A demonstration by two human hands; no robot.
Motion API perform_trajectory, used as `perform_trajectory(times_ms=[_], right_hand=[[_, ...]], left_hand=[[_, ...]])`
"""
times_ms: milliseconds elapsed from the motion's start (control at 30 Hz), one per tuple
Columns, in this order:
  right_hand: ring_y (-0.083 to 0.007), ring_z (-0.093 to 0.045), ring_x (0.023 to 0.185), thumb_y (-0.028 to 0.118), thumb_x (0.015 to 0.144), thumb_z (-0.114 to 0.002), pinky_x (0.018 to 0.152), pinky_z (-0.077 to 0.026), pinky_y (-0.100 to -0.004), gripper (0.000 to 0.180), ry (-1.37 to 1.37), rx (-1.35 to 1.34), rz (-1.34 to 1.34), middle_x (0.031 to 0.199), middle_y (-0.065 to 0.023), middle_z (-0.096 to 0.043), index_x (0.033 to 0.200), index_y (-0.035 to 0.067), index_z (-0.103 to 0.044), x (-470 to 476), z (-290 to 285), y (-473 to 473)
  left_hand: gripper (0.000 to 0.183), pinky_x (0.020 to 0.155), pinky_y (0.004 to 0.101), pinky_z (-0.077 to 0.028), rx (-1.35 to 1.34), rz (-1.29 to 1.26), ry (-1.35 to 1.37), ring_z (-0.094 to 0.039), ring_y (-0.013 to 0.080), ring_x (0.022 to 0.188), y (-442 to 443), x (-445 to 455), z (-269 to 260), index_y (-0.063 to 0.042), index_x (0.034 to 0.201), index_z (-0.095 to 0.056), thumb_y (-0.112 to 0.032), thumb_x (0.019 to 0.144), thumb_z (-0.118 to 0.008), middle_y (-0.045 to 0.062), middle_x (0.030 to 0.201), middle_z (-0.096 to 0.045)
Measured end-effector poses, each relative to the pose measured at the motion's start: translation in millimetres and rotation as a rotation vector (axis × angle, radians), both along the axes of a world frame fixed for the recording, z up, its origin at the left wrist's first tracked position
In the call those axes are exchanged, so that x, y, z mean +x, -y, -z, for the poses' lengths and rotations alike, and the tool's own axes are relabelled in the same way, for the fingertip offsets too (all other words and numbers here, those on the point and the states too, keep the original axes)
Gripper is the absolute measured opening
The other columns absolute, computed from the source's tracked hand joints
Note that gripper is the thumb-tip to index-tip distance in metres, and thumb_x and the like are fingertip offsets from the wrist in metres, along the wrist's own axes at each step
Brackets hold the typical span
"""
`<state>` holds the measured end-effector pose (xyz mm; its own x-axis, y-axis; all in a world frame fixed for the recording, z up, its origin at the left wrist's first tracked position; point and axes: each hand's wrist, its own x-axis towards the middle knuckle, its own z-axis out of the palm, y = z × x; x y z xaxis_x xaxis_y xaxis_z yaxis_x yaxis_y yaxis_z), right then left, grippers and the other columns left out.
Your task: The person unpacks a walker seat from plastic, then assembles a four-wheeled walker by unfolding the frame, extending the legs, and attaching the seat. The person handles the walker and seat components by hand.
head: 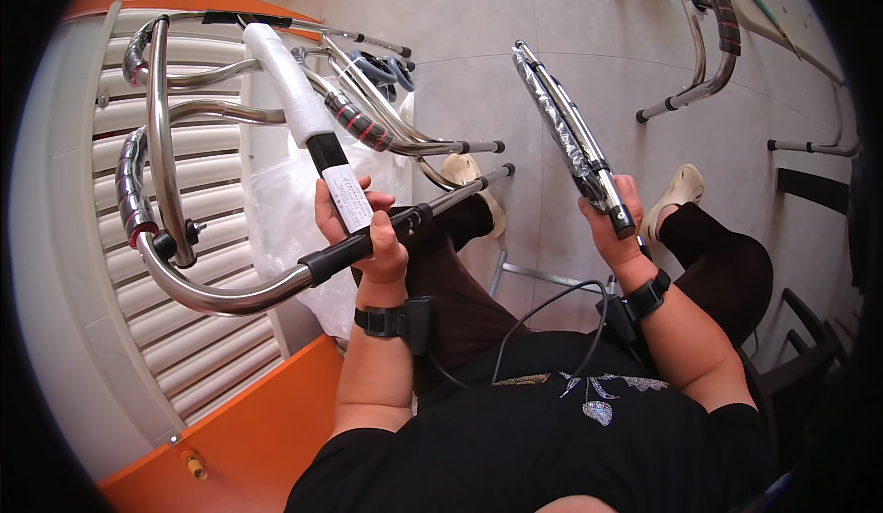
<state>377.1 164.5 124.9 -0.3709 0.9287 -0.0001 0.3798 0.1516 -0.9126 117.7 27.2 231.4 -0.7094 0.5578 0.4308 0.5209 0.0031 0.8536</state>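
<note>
My left hand [376, 247] is closed around the black joint [338, 258] of a metal walking frame [227, 300], where a black crossbar meets the side tube. That crossbar carries a white label [347, 196] with printing and a white foam sleeve [286, 85]. The frame's dark handgrip [134, 182] is wrapped in clear film. In my right hand [614, 227] is a bundle of slim metal tubes [566, 123], partly in clear plastic, with a black end cap [623, 222] near my palm. The bundle points away from me, apart from the frame.
White slatted panel [172, 189] lies at left, beside an orange panel [269, 416]. Clear plastic sheeting [293, 220] sits under the frame. Blue-grey wheels [376, 68] are behind it. Another metal frame [679, 99] stands at upper right. A cable [507, 347] loops between my wrist straps.
</note>
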Motion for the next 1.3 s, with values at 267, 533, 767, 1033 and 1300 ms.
perform_trajectory(times_ms=[267,533,767,1033,1300], right_hand=[[-0.0293,-0.055,0.080,0.002,0.067,-0.073,0.074,-0.045,-0.0352,0.031,0.011,0.023,0.001,0.089,-0.0122,-0.053,0.093,0.003,-0.054,-1.0,-2.0,-0.2],[-0.0280,-0.054,0.080,0.003,0.068,-0.072,0.073,-0.045,-0.0351,0.030,0.012,0.010,0.016,0.088,-0.0116,-0.053,0.091,0.003,-0.053,-1.4,-2.7,-1.2],[-0.0307,-0.056,0.084,0.002,0.065,-0.075,0.076,-0.047,-0.0356,0.034,0.034,-0.010,0.011,0.090,-0.0121,-0.054,0.092,0.004,-0.054,0.0,-2.7,-1.1],[-0.0288,-0.055,0.080,0.004,0.068,-0.073,0.074,-0.045,-0.0355,0.031,0.025,0.025,0.023,0.088,-0.0122,-0.054,0.091,0.003,-0.054,-0.9,-0.7,-0.2],[-0.0281,-0.055,0.081,0.005,0.070,-0.073,0.074,-0.046,-0.0351,0.030,0.030,0.053,0.010,0.089,-0.0115,-0.054,0.094,0.003,-0.055,-0.2,4.1,0.8]], left_hand=[[0.070,0.064,0.0272,-0.051,0.001,-0.017,-0.044,-0.060,0.0169,0.072,-2.1,0.7,-0.5,0.000,0.140,-0.025,-0.020,0.078,-0.050,0.020,0.106,-0.057],[0.070,0.063,0.0275,-0.051,-0.013,-0.022,-0.061,-0.060,0.0169,0.070,-2.5,0.9,-1.3,0.000,0.140,-0.025,-0.019,0.077,-0.049,0.021,0.105,-0.057],[0.070,0.063,0.0272,-0.051,-0.008,-0.017,-0.062,-0.059,0.0165,0.070,-2.1,0.0,-0.9,0.000,0.140,-0.025,-0.019,0.077,-0.049,0.020,0.105,-0.057],[0.076,0.074,0.0303,-0.050,-0.010,-0.006,0.049,-0.058,0.0168,0.077,1.9,0.4,-1.5,-0.002,0.141,-0.023,-0.027,0.079,-0.059,0.020,0.113,-0.053],[0.076,0.075,0.0307,-0.050,0.004,-0.020,0.100,-0.058,0.0173,0.079,1.8,2.8,-3.0,-0.001,0.141,-0.024,-0.024,0.077,-0.058,0.019,0.113,-0.052]])
